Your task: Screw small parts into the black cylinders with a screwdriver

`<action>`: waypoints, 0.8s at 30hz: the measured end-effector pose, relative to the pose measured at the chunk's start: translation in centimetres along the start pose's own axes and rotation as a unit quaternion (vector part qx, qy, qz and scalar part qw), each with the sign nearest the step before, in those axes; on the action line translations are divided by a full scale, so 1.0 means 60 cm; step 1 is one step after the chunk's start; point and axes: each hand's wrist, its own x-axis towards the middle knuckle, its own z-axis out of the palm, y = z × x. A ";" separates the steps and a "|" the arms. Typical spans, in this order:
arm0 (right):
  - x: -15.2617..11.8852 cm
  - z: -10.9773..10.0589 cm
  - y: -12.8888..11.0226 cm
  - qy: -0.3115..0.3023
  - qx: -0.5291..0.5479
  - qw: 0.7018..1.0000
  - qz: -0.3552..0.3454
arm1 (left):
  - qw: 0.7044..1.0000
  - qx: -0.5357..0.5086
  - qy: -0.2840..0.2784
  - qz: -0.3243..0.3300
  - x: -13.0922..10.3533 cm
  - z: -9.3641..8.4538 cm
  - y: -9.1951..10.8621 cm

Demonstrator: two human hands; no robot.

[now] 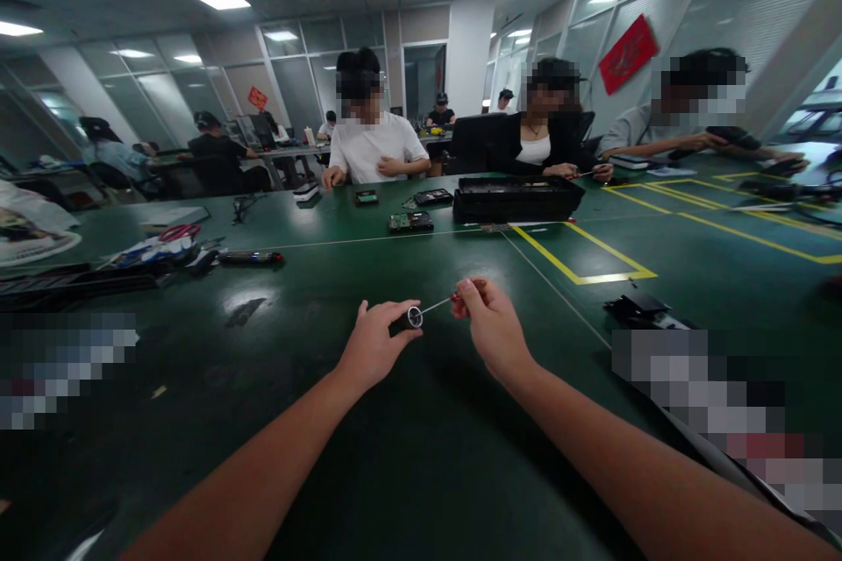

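Observation:
Above the green table, my left hand [381,337] pinches a small dark cylinder with a silver-rimmed round end [414,316] between thumb and fingers. That end faces right and towards me. My right hand [492,320] is closed on a thin screwdriver [437,306], whose slim metal shaft points left to the silver rim. A bit of red shows at the fingers, but most of the handle is hidden. Whether the tip touches the inside of the round end, I cannot tell.
A long black case [517,200] lies ahead, beside circuit boards and drives [411,222]. Tools and cables [158,250] are at left, with a dark pen-like tool [251,258]. Black parts [645,310] lie right. Co-workers [378,145] sit across the green table [316,280].

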 end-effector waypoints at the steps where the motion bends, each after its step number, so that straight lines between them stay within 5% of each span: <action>1: -0.001 -0.002 -0.003 -0.004 -0.009 1.000 -0.006 | 1.000 -0.002 0.001 -0.001 0.000 0.000 0.000; 8: -0.004 -0.012 -0.031 -0.014 -0.191 0.981 -0.027 | 1.000 0.009 0.011 -0.010 0.000 0.001 -0.004; 16: 0.002 -0.019 -0.018 -0.102 -0.196 0.972 -0.085 | 1.000 0.021 0.011 -0.009 0.000 -0.003 -0.008; 24: 0.001 -0.016 -0.025 -0.073 -0.287 0.950 -0.104 | 1.000 0.024 0.011 -0.007 -0.001 -0.002 -0.008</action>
